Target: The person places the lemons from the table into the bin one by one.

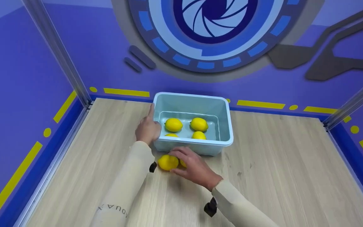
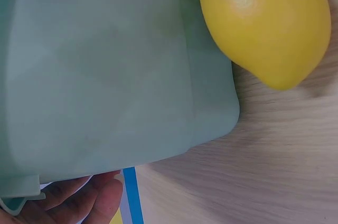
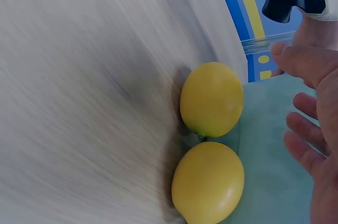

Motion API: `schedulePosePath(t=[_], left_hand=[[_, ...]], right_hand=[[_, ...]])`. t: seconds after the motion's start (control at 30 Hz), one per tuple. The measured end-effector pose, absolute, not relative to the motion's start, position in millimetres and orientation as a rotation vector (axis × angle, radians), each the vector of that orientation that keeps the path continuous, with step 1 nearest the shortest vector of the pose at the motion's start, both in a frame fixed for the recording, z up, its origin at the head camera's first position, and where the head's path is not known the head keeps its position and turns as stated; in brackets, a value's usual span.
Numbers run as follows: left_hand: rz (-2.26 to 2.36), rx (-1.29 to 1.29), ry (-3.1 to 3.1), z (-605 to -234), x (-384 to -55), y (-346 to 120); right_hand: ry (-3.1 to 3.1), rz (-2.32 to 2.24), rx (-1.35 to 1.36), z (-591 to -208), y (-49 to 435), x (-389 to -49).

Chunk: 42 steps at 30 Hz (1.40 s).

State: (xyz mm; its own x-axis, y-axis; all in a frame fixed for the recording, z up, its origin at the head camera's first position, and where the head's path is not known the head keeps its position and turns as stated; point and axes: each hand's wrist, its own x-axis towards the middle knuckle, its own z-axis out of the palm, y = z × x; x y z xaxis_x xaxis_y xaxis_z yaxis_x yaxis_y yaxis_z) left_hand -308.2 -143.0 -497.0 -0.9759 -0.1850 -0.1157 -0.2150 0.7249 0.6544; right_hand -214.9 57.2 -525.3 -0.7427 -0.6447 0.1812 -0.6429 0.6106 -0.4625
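Note:
A pale blue-green plastic bin (image 1: 187,145) stands on the wooden table, with several yellow lemons (image 1: 173,125) inside. My left hand (image 1: 148,130) grips the bin's left rim near the front corner; in the left wrist view its fingers (image 2: 100,200) bend against the outside wall. Two more lemons lie on the table against the bin's front wall: the left one (image 1: 168,162) shows plainly, the other (image 1: 182,163) is mostly covered by my right hand (image 1: 197,167). Seen from the right wrist, that hand hovers by the lemons (image 3: 212,100) with loosely bent fingers, apart from them.
Behind the bin rises a blue-purple printed wall (image 1: 106,56) with yellow marks. Side panels meet it at metal corner posts (image 1: 58,53). Bare wooden tabletop (image 1: 282,164) extends to the bin's right. A black piece (image 1: 210,207) is fixed at the right sleeve.

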Motion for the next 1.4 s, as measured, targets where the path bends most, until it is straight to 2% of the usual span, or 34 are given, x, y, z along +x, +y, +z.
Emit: schedulePosePath(t=[1.4], left_hand=[[1.07, -0.33, 2.924, -498.5, -309.0, -142.7]], right_hand=[[2.825, -0.684, -0.935, -547.6, 40.0, -215.2]])
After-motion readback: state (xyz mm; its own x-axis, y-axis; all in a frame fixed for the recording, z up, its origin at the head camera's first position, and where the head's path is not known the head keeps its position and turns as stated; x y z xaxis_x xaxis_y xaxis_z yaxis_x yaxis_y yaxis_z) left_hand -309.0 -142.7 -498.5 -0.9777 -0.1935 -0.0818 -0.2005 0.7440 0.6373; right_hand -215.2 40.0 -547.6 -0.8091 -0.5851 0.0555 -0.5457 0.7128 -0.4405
